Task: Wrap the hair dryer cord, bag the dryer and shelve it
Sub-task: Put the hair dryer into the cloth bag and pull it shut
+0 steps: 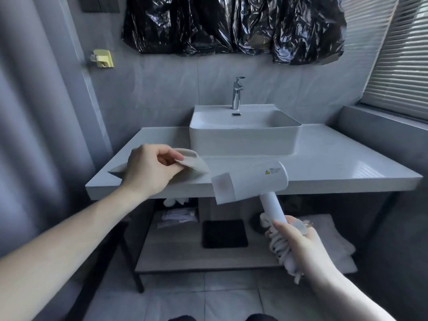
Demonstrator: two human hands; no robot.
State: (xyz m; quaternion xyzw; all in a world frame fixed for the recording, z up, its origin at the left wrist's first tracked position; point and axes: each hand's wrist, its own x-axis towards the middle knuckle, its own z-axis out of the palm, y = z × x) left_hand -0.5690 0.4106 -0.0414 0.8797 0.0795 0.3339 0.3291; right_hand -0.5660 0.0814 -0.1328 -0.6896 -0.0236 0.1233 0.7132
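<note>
One empty-looking bag [190,162] pinched at its mouth by the left hand [148,170]; right hand [298,244] grips one dryer [251,181] and bundled cord [281,249].

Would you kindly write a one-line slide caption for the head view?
Right hand holds dryer and bundled cord; left hand lifts bag from counter.

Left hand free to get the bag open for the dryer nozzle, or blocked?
Probably yes. The left hand already pinches the bag on the counter; the dryer, in the right hand, hangs apart from it.
</note>
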